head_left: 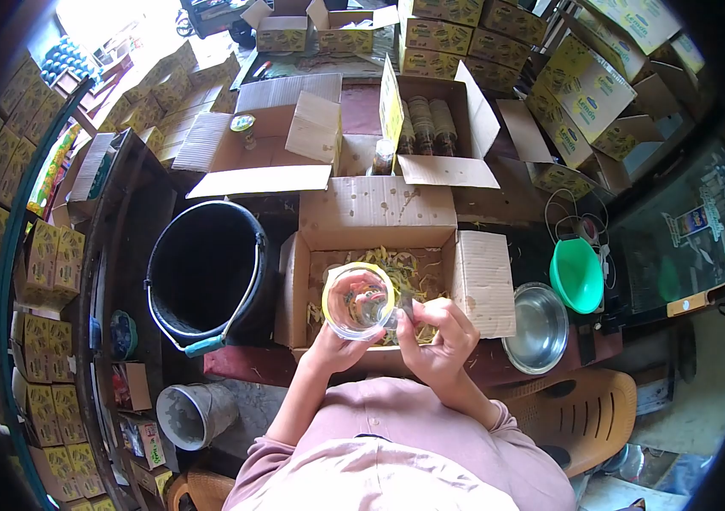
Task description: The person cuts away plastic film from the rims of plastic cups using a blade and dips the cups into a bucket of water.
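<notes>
My left hand is wrapped round a clear plastic cup with a yellow band at its rim. The cup is tipped so that its round mouth or base faces me; which one I cannot tell. Pinched in my right hand is a small flat grey piece, like a blade, held against or close to the cup's right side. Below both hands stands an open cardboard box, its flaps folded out. Thin yellow strips lie scattered in it.
A black bucket stands left of the box. To the right are a steel bowl and a green bowl. Behind, an open carton holds a yellow-lidded cup, and another carton holds stacked cups. Lemon-printed cartons are piled around.
</notes>
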Demonstrator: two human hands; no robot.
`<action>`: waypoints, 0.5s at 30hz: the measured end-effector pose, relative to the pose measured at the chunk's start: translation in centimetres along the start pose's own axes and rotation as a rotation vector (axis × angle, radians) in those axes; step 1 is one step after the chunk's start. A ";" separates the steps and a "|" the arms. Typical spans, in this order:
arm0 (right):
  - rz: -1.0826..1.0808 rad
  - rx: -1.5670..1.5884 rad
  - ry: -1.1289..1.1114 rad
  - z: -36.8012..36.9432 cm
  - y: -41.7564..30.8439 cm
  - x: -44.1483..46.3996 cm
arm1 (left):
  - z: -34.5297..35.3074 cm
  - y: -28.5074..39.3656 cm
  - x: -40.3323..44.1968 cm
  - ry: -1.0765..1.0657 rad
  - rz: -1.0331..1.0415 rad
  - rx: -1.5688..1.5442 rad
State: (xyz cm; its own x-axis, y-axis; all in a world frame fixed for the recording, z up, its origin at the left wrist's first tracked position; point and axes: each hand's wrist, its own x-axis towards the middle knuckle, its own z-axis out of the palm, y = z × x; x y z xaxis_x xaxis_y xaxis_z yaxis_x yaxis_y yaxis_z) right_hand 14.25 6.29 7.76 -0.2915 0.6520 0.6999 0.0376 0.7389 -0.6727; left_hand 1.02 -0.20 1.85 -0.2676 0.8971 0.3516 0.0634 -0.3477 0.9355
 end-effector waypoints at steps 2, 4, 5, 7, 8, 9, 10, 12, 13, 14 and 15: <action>-0.016 0.001 -0.001 0.1 0.1 -0.1 | 0.1 -0.2 -0.1 0.021 0.008 0.000; -0.019 -0.007 -0.006 0.3 0.3 -0.1 | 0.1 0.7 0.4 0.008 0.094 0.081; -0.022 -0.010 -0.008 0.3 0.3 -0.1 | 0.1 1.0 0.5 0.003 0.136 0.121; -0.027 -0.016 -0.013 0.3 0.3 0.0 | 0.2 0.8 0.4 0.009 0.128 0.091; -0.028 -0.014 -0.011 0.3 0.3 0.0 | 0.2 0.7 0.4 0.011 0.124 0.075; -0.030 -0.013 -0.009 0.3 0.3 0.0 | 0.2 0.8 0.4 0.004 0.138 0.131; -0.031 -0.011 -0.007 0.3 0.3 0.0 | 0.1 1.1 0.4 -0.002 0.152 0.187; -0.064 -0.048 0.002 0.2 0.4 0.3 | 0.0 1.1 0.2 -0.030 0.137 0.244; -0.081 -0.066 0.007 0.2 0.5 0.5 | 0.0 0.8 0.0 -0.051 0.109 0.245; -0.073 -0.043 0.005 0.1 0.6 0.7 | 0.0 0.7 -0.1 -0.072 0.080 0.245; -0.065 -0.019 0.002 0.1 0.6 0.8 | 0.0 0.9 0.0 -0.059 0.089 0.219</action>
State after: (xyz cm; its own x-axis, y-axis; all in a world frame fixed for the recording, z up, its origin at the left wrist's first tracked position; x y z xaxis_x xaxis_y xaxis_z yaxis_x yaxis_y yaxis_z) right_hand 13.94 7.28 7.87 -0.2915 0.6029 0.7427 0.0373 0.7830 -0.6210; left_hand 1.09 -0.54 2.71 -0.1954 0.8820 0.4289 0.2926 -0.3650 0.8838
